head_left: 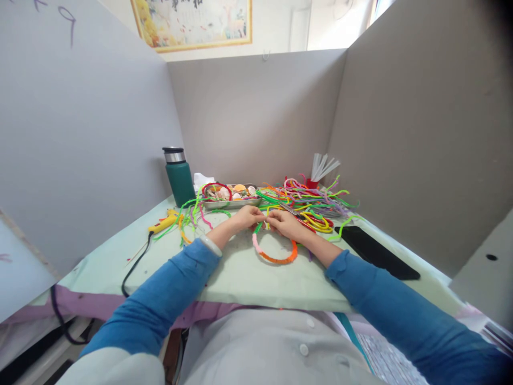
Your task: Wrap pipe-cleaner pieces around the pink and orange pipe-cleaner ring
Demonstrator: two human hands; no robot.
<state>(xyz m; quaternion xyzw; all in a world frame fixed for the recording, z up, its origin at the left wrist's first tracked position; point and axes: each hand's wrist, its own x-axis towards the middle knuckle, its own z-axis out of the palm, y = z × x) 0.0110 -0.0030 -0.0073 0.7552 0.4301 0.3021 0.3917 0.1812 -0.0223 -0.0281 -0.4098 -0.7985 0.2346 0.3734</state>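
Handwritten marks on left panel [100, 107], one reads like a 9, neighbours cut off by top edge, dark characters on wall picture [196, 27], also cropped, unreadable

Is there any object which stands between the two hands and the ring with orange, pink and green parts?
Nothing visible does: the left hand and right hand are both at the far edge of the multicolored ring. The metal tray lies beyond them.

We see bright glare high beyond the table's [240, 280] far right corner, while the back panel [256, 112] carries soft shadow. Wide-angle stretch pulls our sleeves [401, 302] outward, and fine detail looks soft.
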